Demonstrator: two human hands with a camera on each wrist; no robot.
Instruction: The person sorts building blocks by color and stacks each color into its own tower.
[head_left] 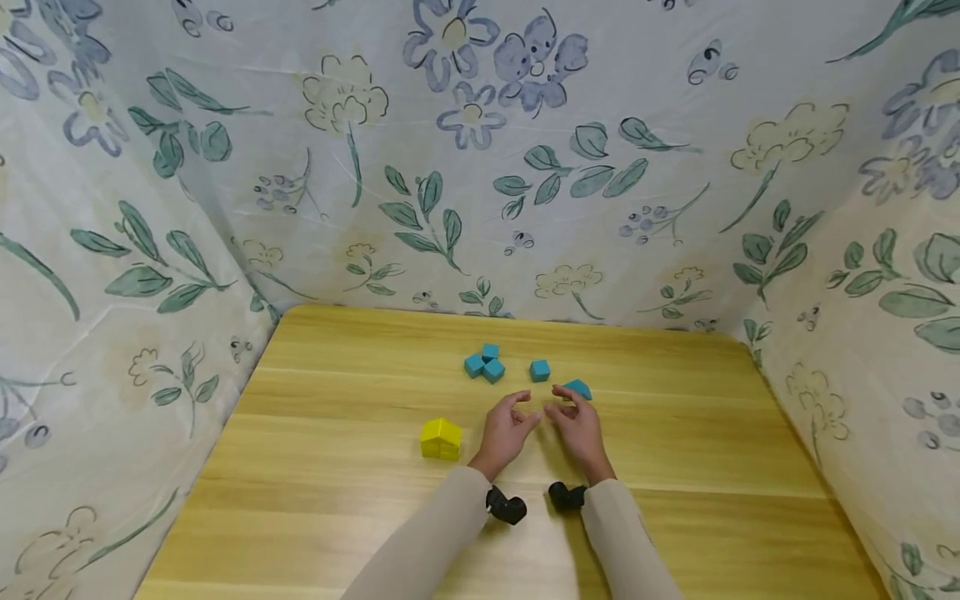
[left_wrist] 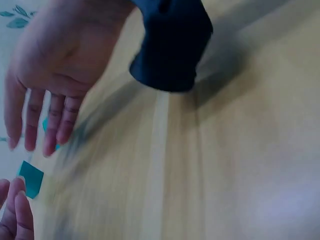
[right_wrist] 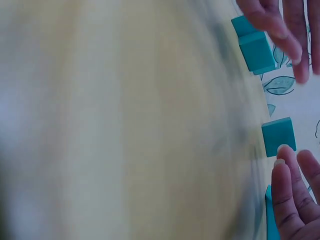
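Lying partly behind right hand (head_left: 582,427) | blue wedge (head_left: 580,388) | contact unclear

I record a yellowish wood-grained table (head_left: 697,433). Directly on it I note three blue cubes (head_left: 492,371) grouped closely, a lone blue cube (head_left: 540,371) to their right, a blue wedge (head_left: 581,389) and, nearer me, yellow blocks (head_left: 441,439).

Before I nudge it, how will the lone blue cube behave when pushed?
The lone blue cube probably won't roll: it has flat faces. Its crisp edges suggest it is stiff. On the smooth-looking tabletop, it will likely slide rather than tip, being about as tall as wide.
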